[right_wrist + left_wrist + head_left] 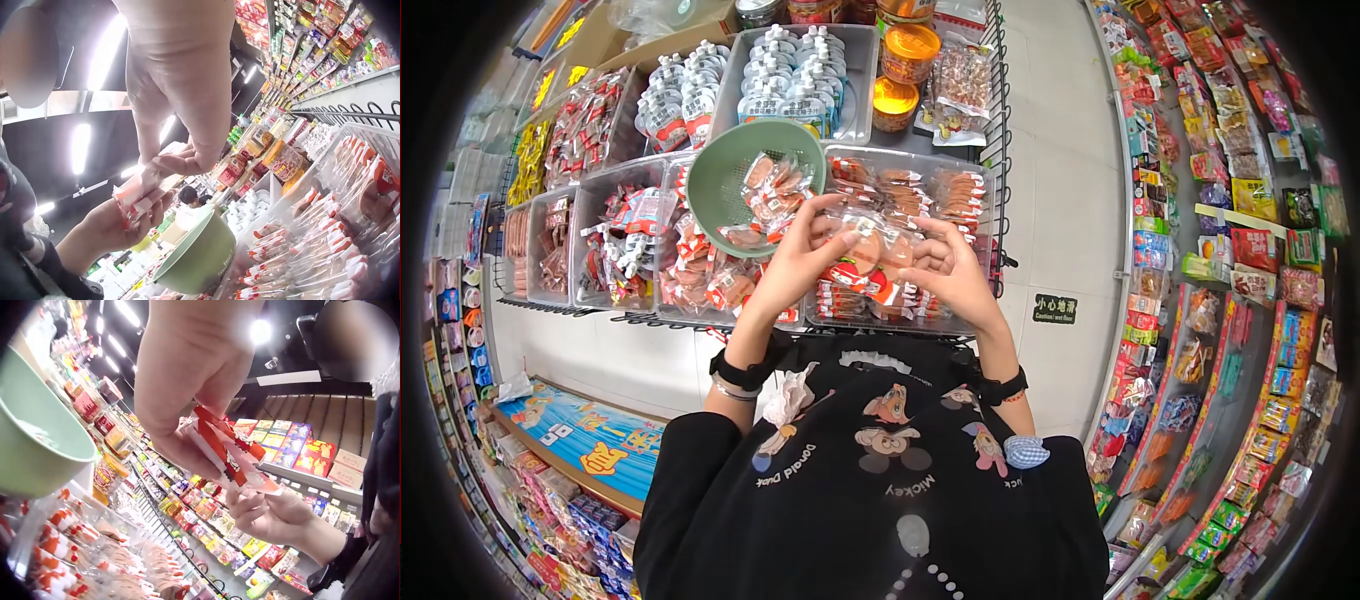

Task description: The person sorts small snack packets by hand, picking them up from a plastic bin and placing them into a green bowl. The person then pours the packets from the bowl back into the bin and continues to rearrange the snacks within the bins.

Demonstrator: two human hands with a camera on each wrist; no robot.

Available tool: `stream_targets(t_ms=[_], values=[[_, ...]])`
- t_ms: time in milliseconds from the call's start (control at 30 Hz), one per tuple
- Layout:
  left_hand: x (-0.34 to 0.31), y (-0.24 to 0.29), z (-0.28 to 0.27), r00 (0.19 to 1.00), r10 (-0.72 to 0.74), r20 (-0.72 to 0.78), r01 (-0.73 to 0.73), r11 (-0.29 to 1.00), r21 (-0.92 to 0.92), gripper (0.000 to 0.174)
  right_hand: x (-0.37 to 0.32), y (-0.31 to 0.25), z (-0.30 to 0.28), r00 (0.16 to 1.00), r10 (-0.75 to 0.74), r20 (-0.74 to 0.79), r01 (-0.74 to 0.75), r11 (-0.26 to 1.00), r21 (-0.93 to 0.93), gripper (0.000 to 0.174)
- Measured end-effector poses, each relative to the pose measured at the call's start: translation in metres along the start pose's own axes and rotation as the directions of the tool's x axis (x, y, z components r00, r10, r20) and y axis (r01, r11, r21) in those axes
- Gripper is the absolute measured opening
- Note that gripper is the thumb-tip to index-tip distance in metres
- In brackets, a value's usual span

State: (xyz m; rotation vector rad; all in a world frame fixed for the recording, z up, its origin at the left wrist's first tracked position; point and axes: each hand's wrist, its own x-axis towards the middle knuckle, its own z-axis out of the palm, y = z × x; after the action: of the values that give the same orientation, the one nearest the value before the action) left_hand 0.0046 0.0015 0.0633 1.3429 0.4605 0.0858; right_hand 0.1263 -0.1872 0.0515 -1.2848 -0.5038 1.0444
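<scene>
At least two packets are pinched by the left hand and the right hand, thumb and fingers clamped on them, above one bin. They are raised near chest height, perhaps so that they can be looked over. One bowl is set over the bins beside the left hand (likely for easy reach); several packets are held inside, too overlapped to be counted.
</scene>
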Motion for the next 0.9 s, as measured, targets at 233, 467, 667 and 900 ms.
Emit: stream_targets(t_ms=[233,467,667,900], values=[[-0.017,-0.001,0.0,0.992,0.071,-0.106,-0.069,0.997,0.019,0.049,0.007,0.008,0.012,0.994,0.091,0.055,-0.085,0.991,-0.101,0.037],[-0.036,0.015,-0.019,0.973,0.093,-0.209,-0.042,0.971,0.237,0.053,-0.004,-0.007,-0.034,0.983,-0.053,-0.176,0.009,0.971,-0.238,0.018],[-0.052,0.041,-0.062,0.832,0.228,-0.507,-0.145,0.969,0.198,0.046,-0.024,-0.008,-0.098,0.882,-0.235,-0.408,-0.186,0.624,-0.759,0.015],[-0.021,0.021,-0.012,0.952,0.041,-0.304,-0.013,0.996,0.094,0.05,-0.014,0.053,-0.095,0.957,-0.287,-0.037,0.007,0.15,-0.989,0.012]])
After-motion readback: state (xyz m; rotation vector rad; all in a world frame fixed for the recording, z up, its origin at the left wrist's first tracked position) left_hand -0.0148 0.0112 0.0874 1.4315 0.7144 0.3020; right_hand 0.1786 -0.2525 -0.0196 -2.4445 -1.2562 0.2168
